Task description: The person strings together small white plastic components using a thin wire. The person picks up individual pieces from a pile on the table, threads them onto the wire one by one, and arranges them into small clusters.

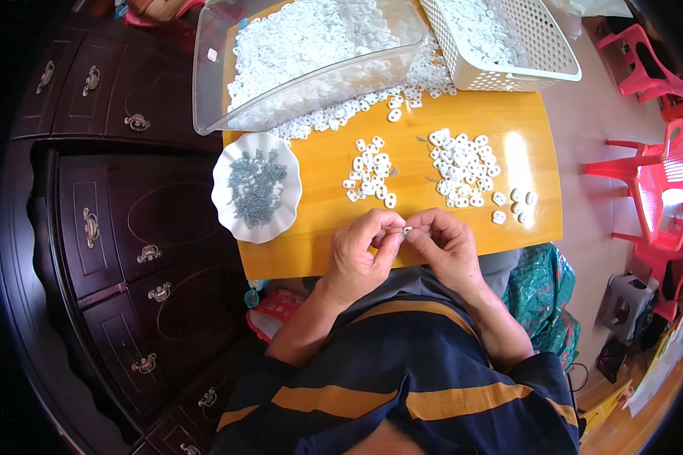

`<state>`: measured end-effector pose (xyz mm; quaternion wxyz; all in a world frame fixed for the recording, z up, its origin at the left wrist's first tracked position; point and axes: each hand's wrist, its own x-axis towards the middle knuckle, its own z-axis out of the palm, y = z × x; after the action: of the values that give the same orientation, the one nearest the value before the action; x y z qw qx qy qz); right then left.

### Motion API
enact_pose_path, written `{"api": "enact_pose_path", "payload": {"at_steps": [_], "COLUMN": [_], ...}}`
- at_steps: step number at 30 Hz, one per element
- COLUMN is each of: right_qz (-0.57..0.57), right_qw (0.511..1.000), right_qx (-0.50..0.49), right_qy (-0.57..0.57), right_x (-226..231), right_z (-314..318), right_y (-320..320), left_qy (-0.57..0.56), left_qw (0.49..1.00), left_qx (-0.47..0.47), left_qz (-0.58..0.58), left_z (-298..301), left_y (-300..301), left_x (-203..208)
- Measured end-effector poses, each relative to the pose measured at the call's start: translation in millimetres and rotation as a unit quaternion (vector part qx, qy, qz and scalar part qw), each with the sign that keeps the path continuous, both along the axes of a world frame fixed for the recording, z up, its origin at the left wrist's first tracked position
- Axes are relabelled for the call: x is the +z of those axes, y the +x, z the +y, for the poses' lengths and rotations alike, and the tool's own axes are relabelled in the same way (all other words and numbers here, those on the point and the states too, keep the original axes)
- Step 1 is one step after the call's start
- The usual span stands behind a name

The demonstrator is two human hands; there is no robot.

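Over the near edge of the table, my left hand [363,254] and my right hand [449,246] meet at the fingertips. Both are closed in a pinch on one small white plastic piece [407,230], mostly covered by the fingers. Just beyond them lies a small pile of white plastic pieces with holes [369,173]. A larger pile of such pieces [463,167] is to its right, with several single ones [520,205] beside it. Left of my hands, a white scalloped bowl [222,189] holds many small grey metal parts [256,186] that look like springs.
At the back of the yellow table [311,254] stand a clear plastic bin [205,91] and a white perforated basket [550,45], both full of white pieces. A dark drawer cabinet [122,227] fills the left. Red plastic chairs [645,171] and a grey stool [626,307] stand right.
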<state>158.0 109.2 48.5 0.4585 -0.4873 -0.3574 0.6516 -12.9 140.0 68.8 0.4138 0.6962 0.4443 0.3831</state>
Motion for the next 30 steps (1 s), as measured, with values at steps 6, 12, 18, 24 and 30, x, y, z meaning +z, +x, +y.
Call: {"api": "enact_pose_path", "payload": {"at_steps": [6, 12, 18, 24, 30], "right_qz": [-0.002, -0.045, -0.049, 0.023, 0.057], "right_qw": [1.000, 0.998, 0.997, 0.998, 0.994], "right_qx": [-0.012, -0.031, -0.043, -0.066, -0.095], "right_qy": [0.010, 0.036, 0.047, 0.005, 0.009], "right_x": [-4.4, -8.6, -8.3, -8.1, -6.4], "right_z": [-2.9, -5.0, -5.4, -4.3, -0.4], "right_y": [-0.9, -2.1, -2.6, 4.7, 10.1], "left_qy": [-0.028, -0.122, -0.166, -0.103, 0.014], "left_qw": [0.999, 0.990, 0.982, 0.994, 0.990], "left_qx": [0.009, 0.005, -0.007, -0.010, 0.031], "left_qz": [-0.013, -0.063, -0.085, 0.021, 0.135], "left_z": [-0.9, -1.2, 0.1, 5.9, 9.0], "left_y": [3.6, 2.3, 2.0, -2.1, -6.9], "left_x": [1.6, -4.6, -7.1, 6.6, 0.5]}}
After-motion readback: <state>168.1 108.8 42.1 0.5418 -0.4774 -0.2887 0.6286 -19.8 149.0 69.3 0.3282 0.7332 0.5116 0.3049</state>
